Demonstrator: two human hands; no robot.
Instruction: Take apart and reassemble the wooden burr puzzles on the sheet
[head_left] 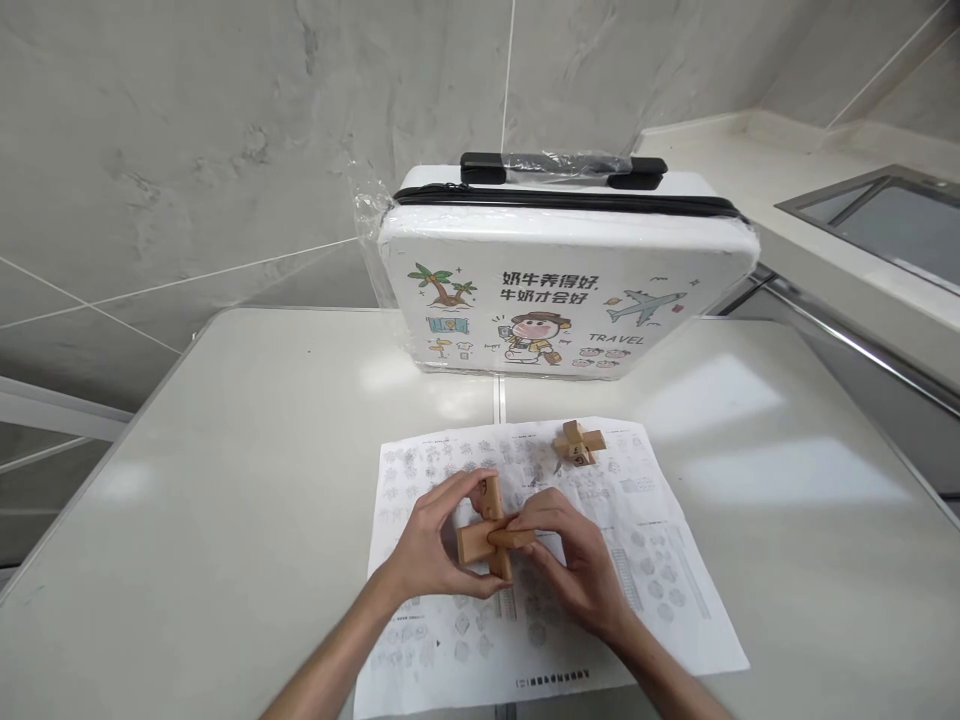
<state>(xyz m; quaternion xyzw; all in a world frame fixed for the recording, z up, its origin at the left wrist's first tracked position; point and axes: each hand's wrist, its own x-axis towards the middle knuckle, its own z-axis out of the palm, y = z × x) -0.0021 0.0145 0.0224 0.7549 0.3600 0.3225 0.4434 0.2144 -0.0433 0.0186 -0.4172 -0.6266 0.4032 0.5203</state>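
Between my two hands, above a printed paper sheet, is a wooden burr puzzle (477, 541) made of crossed bars. My left hand (433, 540) grips it by the top and bottom ends of its upright bar, thumb below and fingers above. With thumb and fingers, my right hand (574, 560) pinches the right end of a bar that points toward it. A second wooden burr puzzle (578, 443), fitted into a cross shape with dark marks on it, rests on the far part of the sheet.
The sheet (697, 640), covered in small diagrams, lies on a pale table (225, 480). A white cartoon-printed case (480, 250) with a black handle, wrapped in clear plastic, stands at the back against a grey wall. To the right is a counter (795, 185) with a dark inset panel.
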